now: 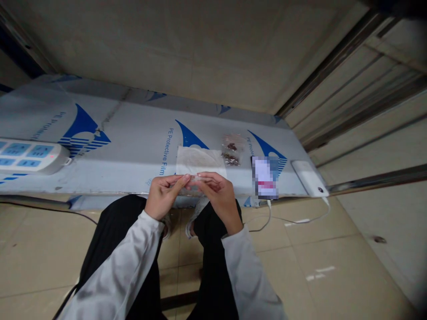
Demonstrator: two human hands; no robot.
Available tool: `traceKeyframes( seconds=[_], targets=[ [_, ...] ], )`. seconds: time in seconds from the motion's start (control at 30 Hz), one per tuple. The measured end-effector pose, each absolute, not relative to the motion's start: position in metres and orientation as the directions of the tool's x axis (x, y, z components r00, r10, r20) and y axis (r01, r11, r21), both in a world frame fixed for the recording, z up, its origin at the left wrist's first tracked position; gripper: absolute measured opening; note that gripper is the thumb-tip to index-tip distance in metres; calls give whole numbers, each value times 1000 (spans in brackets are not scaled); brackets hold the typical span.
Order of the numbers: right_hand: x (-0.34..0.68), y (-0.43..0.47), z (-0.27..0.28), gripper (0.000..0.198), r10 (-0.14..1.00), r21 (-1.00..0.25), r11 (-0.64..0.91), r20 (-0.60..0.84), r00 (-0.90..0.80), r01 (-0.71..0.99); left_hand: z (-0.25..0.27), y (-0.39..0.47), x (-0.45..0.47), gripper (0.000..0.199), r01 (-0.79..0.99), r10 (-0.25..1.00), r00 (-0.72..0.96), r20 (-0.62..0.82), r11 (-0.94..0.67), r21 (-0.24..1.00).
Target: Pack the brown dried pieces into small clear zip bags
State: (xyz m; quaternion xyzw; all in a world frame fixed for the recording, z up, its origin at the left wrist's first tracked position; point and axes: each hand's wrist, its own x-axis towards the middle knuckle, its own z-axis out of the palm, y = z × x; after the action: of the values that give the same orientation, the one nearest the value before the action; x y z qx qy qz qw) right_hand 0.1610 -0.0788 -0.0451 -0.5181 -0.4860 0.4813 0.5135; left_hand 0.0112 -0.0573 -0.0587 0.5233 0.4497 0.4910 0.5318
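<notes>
Between my hands, above the table's front edge, is a small clear plastic bag (194,179). My left hand (162,194) pinches one side of its upper edge, thumb on top. Opposite it, my right hand (220,195) pinches the other side with thumb and fingers. What the bag contains, if anything, I cannot make out. Just behind the hands lies a white sheet of paper or tissue (202,161). To its right rest two small clear bags, a far one (232,143) and a near one (231,159), both with dark brown pieces inside.
A phone (265,178) and a white power bank (307,178), each with a cable, lie at the table's right. A white power strip (40,156) sits at the left. Printed protective film covers the table (133,146). A wall (187,53) stands behind it.
</notes>
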Motion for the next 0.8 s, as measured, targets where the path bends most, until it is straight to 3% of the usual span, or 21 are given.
traceKeyframes(
  seconds=[0.13,0.27,0.37,0.43,0.5,0.6,0.67,0.8],
  targets=[
    [184,-75,-23,16,998,-981,26,16,-54,193,-53,-58,11,37,-61,975,221,5,9,998],
    [235,-32,-9,23,995,-953,12,42,92,304,-50,-58,11,56,-65,992,128,-22,31,997],
    [278,21,-16,24,972,-748,-111,54,227,654,-51,-56,8,53,-59,1000,14,-4,5,998],
    [299,53,-26,20,964,-646,-150,73,257,749,-53,-54,7,49,-76,1000,-16,-3,2,997],
    [310,76,-35,24,961,-583,-146,107,254,799,-54,-54,6,45,-83,1000,-13,-9,8,997],
    [316,99,-44,53,974,-514,-104,120,191,852,-56,-53,6,41,-75,1000,7,-9,10,997],
    [317,110,-46,61,988,-487,-78,78,132,870,-57,-53,5,39,-68,1000,11,-6,7,998],
    [319,126,-44,47,998,-434,-64,-27,58,899,-58,-53,4,35,-53,1000,12,5,-4,999]
  ],
)
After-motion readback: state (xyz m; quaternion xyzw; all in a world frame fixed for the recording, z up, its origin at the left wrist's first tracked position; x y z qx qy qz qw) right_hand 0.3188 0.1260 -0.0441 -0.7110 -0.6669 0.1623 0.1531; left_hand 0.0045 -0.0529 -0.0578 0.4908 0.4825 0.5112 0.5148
